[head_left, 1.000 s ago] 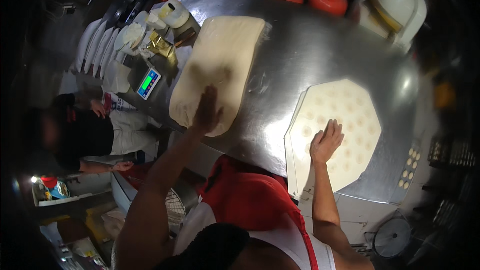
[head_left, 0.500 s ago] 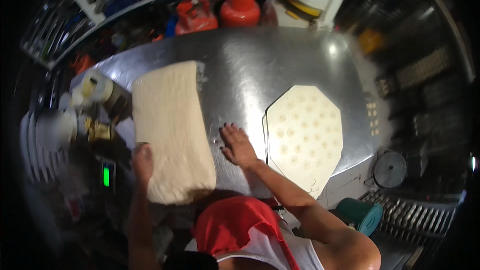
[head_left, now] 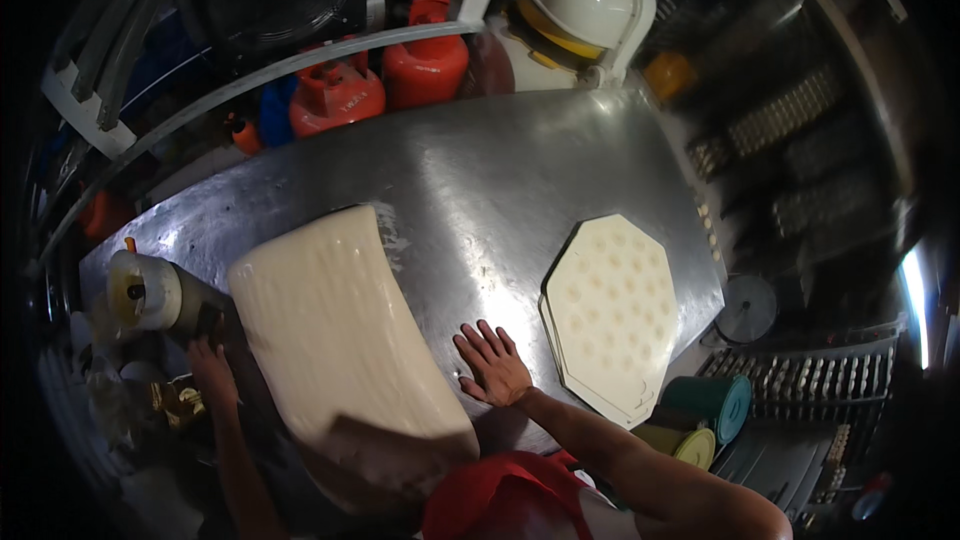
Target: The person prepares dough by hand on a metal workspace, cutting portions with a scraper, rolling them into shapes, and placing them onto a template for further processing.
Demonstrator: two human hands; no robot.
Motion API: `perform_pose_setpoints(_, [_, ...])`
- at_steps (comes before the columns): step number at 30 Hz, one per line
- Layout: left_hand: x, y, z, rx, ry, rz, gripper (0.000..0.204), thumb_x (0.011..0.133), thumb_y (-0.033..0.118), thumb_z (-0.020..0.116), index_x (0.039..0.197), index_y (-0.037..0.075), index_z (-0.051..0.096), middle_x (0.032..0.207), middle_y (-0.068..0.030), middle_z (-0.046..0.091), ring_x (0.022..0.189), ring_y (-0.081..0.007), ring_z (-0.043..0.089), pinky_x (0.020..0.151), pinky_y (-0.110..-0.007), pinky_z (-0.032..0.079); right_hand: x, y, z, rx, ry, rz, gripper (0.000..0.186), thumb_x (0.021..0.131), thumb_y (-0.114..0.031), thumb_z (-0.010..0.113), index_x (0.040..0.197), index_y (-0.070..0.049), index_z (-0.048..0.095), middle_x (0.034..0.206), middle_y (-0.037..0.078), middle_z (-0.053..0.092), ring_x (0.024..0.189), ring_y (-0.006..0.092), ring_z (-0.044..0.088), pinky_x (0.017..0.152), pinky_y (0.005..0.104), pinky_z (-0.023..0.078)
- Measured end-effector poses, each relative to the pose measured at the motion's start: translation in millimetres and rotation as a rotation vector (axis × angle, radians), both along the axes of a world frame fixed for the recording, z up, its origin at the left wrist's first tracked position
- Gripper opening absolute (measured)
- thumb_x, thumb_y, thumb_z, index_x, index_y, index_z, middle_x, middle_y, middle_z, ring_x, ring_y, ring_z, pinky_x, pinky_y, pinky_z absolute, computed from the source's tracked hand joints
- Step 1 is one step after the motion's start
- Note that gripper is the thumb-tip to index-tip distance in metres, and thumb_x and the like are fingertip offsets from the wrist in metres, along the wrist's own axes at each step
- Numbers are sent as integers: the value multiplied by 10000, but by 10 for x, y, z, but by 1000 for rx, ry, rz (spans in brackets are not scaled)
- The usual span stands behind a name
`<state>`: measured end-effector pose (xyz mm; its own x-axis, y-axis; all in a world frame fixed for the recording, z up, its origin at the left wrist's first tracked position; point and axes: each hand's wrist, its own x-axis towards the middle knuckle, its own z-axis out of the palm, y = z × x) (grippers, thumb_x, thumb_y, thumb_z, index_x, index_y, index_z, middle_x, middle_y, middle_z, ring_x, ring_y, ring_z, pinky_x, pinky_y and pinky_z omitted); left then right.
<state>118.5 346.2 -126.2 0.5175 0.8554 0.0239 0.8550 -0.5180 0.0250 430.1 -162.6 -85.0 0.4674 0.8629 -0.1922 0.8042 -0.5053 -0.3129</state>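
First, containers: a white tub (head_left: 158,292) stood at the left end of the metal surface (head_left: 470,160), yellowish at its round end. Off the surface, at lower right, stood a teal bucket (head_left: 728,408) and a yellow-lidded bucket (head_left: 695,448), both covered, contents hidden. Beyond the far edge: two red gas cylinders (head_left: 427,65) and a white machine (head_left: 580,5). An octagonal board (head_left: 615,305) with rows of round marks lay at right; a gold packet (head_left: 178,402) lay just beside the left hand (head_left: 214,378), with the tub close ahead of it. Dough slab (head_left: 340,325) lay on the surface between the hands, near end in shadow. Right hand (head_left: 495,370): palm down, fingers spread, thumb near the slab's right edge, board farther right. Left hand sat beyond the slab's left edge; lighting dim, so could not tell whether its fingers pinched anything.
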Motion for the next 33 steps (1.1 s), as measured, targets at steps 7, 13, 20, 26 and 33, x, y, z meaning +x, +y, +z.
perform_pose_setpoints(7, [-200, 60, -2, 58, -166, 45, 373, 1080, 165, 628, 1395, -28, 577, 1389, -288, 581, 1308, -471, 560, 1088, -541, 462, 26, 98, 47, -40, 8, 26, 843, 1004, -540, 592, 1693, -118, 349, 1751, 147, 324, 1636, 401, 231, 1315, 608, 196])
perform_pose_setpoints(13, [-385, -585, 440, -45, -701, 353, 468, 1186, 327, 458, 1421, -57, 587, 1369, -261, 655, 1290, -430, 598, 1105, -477, 446, 15, 62, -29, -8, -5, 17, 870, 990, -605, 567, 1701, -153, 352, 1766, 131, 319, 1647, 390, 225, 1320, 597, 161])
perform_pose_setpoints(20, [190, -2238, 674, -764, -1250, 872, 976, 934, 789, 664, 1598, 92, 503, 1501, -90, 594, 1225, -265, 650, 762, -392, 585, -31, 43, -78, 100, -2, 50, 869, 991, -587, 565, 1697, -127, 354, 1759, 163, 315, 1648, 415, 206, 1324, 600, 139])
perform_pose_setpoints(26, [621, -3515, 1285, -958, -1151, 601, 586, 1075, 461, 678, 1489, 63, 561, 1178, -72, 690, 1006, -195, 685, 643, -340, 584, 23, -73, -145, 232, -80, 25, 849, 962, -494, 616, 1677, -107, 373, 1733, 177, 345, 1624, 436, 245, 1315, 619, 158])
perform_pose_setpoints(33, [1014, -4448, 1462, -541, -1045, 144, 436, 1065, 289, 706, 1398, 24, 615, 1246, -114, 706, 1166, -265, 694, 955, -377, 592, -21, -119, 526, 389, 1341, -186, 530, 1077, -432, 638, 1455, -60, 637, 1446, 137, 645, 1296, 294, 649, 1098, 456, 516])
